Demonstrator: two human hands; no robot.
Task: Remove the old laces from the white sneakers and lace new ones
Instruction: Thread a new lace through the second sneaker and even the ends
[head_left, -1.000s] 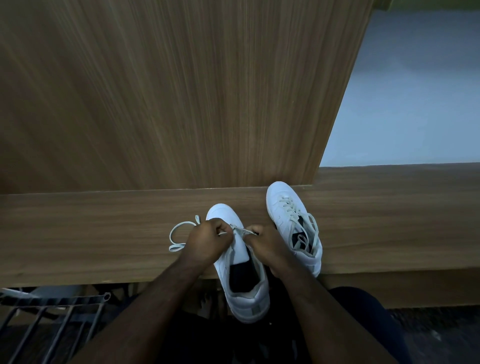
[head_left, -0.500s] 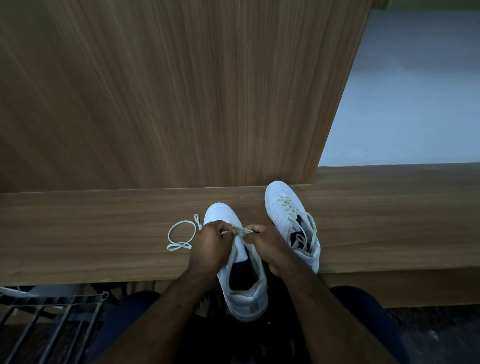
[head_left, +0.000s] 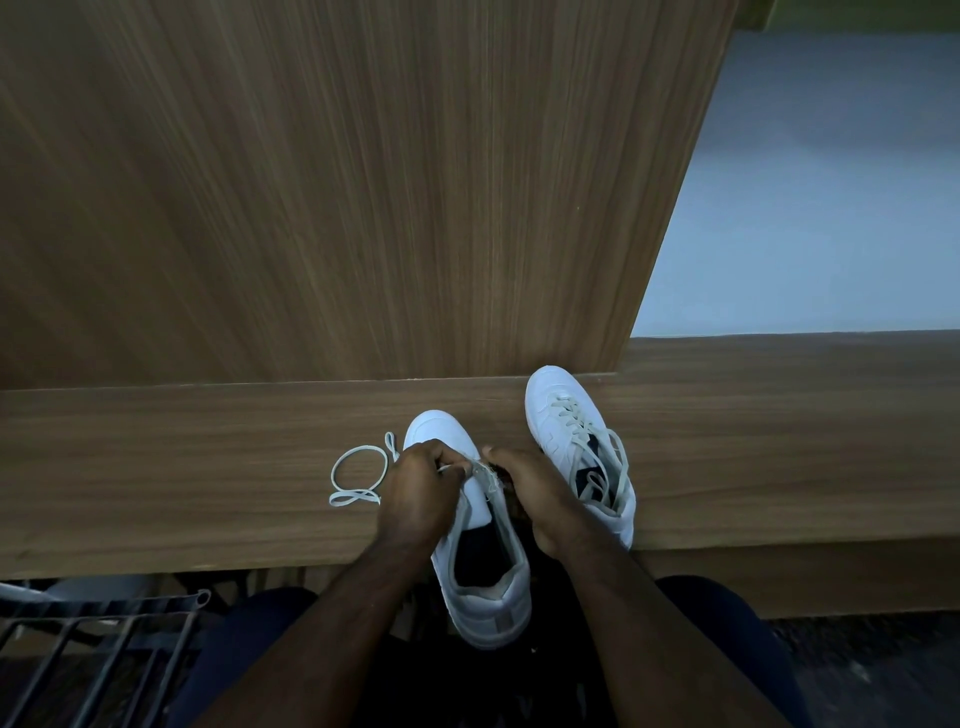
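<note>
A tall wood-grain panel (head_left: 337, 182) fills the far side, with a pale wall (head_left: 810, 197) to its right. Below it runs the brown tabletop (head_left: 156, 493). A dark wire rack (head_left: 98, 654) sits low at the near left. The near sneaker (head_left: 480, 566) lies toe-far, its heel overhanging the tabletop's near edge. The laced sneaker (head_left: 576, 447) rests just right of it, toe at the panel. The left hand (head_left: 423, 493) and right hand (head_left: 535, 493) meet over the near sneaker's front, each pinching the lace (head_left: 358, 475), whose loose loop lies on the tabletop just left of the left hand.
</note>
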